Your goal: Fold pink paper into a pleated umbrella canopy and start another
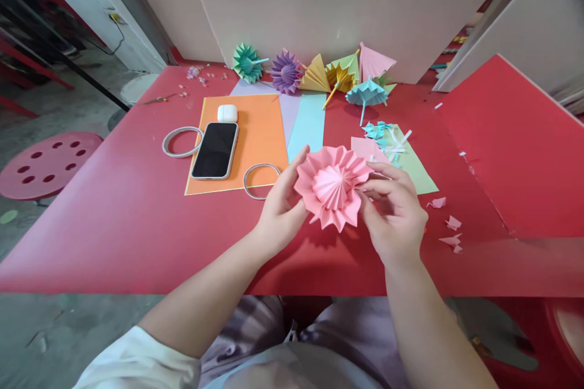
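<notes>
The left hand (pixel 283 209) and right hand (pixel 396 213) are closed on opposite edges of the pink rosette (pixel 335 187), held between them above the table (pixel 150 219). Beside the left hand, a ring (pixel 245 183) is seen.

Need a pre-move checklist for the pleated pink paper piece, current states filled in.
1. Pleated round pink paper piece held from both sides: ok, left hand and right hand on it.
2. Piece raised off the glossy red tabletop: ok, shadow below.
3. Grip firmness: cannot tell.
4. Black-screened smartphone apart from both hands: ok.
5. Thin pale ring touching left hand: cannot tell, partly hidden.
6. Tabletop free of small pink paper scraps: not ok.
</notes>
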### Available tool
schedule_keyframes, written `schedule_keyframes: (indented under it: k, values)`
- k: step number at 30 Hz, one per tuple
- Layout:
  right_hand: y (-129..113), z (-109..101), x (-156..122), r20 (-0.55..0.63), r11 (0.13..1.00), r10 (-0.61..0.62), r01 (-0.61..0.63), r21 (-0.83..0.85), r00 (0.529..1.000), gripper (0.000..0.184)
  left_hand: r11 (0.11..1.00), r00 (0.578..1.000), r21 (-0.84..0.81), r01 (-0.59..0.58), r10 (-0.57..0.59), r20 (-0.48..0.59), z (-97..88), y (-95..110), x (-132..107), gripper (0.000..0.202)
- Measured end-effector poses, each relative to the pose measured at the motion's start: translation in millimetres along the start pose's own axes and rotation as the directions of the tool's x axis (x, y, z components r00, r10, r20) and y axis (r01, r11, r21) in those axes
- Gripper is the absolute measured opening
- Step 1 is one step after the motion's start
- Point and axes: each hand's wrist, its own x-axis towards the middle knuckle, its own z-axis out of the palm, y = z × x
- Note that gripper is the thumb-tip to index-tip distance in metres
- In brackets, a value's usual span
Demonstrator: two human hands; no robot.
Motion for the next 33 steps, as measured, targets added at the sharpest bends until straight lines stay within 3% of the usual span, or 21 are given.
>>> schedule_keyframes:
  k: [3, 7, 14, 18, 27, 33]
  values:
    - [2.3, -2.0, 1.1, -0.081, 0.997, 0.080, -0.079, 0.010, 0.993, 0.009, 0.991, 0.983, 0.048, -0.124, 0.129, -0.132, -0.7, -1.8, 1.8, 0.058]
    - [3.4, -2.7, 2.1, -0.099, 0.995, 0.101, -0.099, 0.022, 0.990, 0.008, 0.971, 0.953, 0.093, -0.221, 0.235, -0.190, -3.0, -3.3, 3.2, 0.043]
    - [3.3, -3.6, 2.6, -0.055, 0.995, 0.094, -0.093, 0.033, 0.994, 0.008, 0.868, 0.914, 0.322, -0.377, 0.404, -0.021, -8.4, 0.9, 3.6, 0.041]
    - [3.6, -3.5, 2.1, -0.023, 0.995, 0.085, -0.083, 0.053, 0.996, 0.013, 0.790, 0.884, 0.438, -0.429, 0.467, 0.023, -7.6, 4.2, 3.9, 0.039]
    - [1.9, -2.6, 1.3, 0.045, 0.995, 0.077, -0.079, 0.061, 0.996, 0.013, 0.723, 0.847, 0.494, -0.482, 0.530, 0.051, -4.8, 7.1, 6.5, 0.033]
    - [3.8, -1.3, 0.1, 0.070, 0.997, 0.061, -0.064, 0.045, 0.996, 0.013, 0.725, 0.852, 0.495, -0.479, 0.521, 0.061, -3.8, 7.6, 6.6, 0.030]
